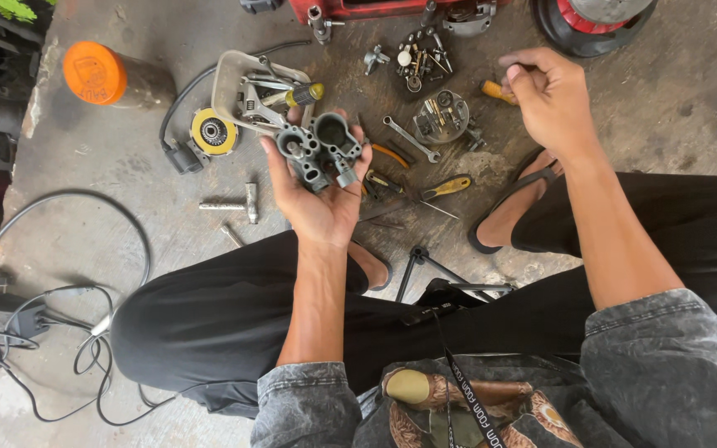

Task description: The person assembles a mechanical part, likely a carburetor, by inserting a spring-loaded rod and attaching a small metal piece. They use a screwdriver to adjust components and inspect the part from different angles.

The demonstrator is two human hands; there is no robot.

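Here, left hand [319,199] palm up, fingers curled around grey carburetor body [321,149], held above middle of concrete floor [101,216]. Right hand [551,99] raised near floor's far edge, fingertips [509,76] pressed together, pinching something too small to tell, just beside yellow-handled tool [495,91]. Wrench [410,138], screwdriver [443,187] and round dish of small parts [441,116] scattered between hands.
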